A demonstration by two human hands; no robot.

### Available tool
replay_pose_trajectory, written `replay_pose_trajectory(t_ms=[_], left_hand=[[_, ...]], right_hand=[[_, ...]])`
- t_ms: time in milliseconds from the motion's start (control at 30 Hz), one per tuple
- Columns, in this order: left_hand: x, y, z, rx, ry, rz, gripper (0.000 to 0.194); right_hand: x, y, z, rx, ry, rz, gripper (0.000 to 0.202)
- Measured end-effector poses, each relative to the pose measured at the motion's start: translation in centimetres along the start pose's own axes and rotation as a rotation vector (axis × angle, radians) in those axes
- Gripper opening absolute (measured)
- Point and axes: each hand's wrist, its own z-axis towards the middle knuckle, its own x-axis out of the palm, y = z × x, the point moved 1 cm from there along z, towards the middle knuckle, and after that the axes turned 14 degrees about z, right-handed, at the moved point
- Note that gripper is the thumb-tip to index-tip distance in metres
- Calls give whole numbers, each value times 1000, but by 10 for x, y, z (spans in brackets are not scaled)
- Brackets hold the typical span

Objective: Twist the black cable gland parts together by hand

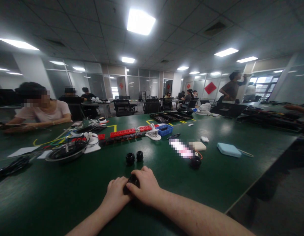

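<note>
Near the front of the green table, my left hand (pixel 117 191) and my right hand (pixel 147 185) are closed together around a black round plastic part (pixel 133 179). Only a glossy patch of it shows between the fingers; the rest is covered. My right thumb lies across its near side. Just beyond my hands stand two similar pieces, a larger black ribbed part (pixel 130 158) and a smaller black ribbed part (pixel 139 155), side by side and apart from each other. Their exact kind is too small to make out.
A metal bowl (pixel 66 151) with dark contents and several cables lie left. Red power strips (pixel 122 132), a white stand (pixel 153 133) and a blue basket (pixel 165 129) line the middle. Right are a blurred-out screen (pixel 181 149) and a light-blue case (pixel 228 149). A person (pixel 41 108) sits left.
</note>
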Motion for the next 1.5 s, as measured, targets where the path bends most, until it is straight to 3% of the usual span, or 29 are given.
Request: replay_pose_trajectory(t_ms=[733,1100,1500], left_hand=[[-8,-6,-5,59,5,-9,25],[0,-2,-2,52,-22,35,27],[-4,-3,-3,49,-8,22,23]], right_hand=[[-1,-1,0,-34,16,25,19],[-1,-3,0,-50,7,11,21],[-5,2,-2,-65,1,68,33]])
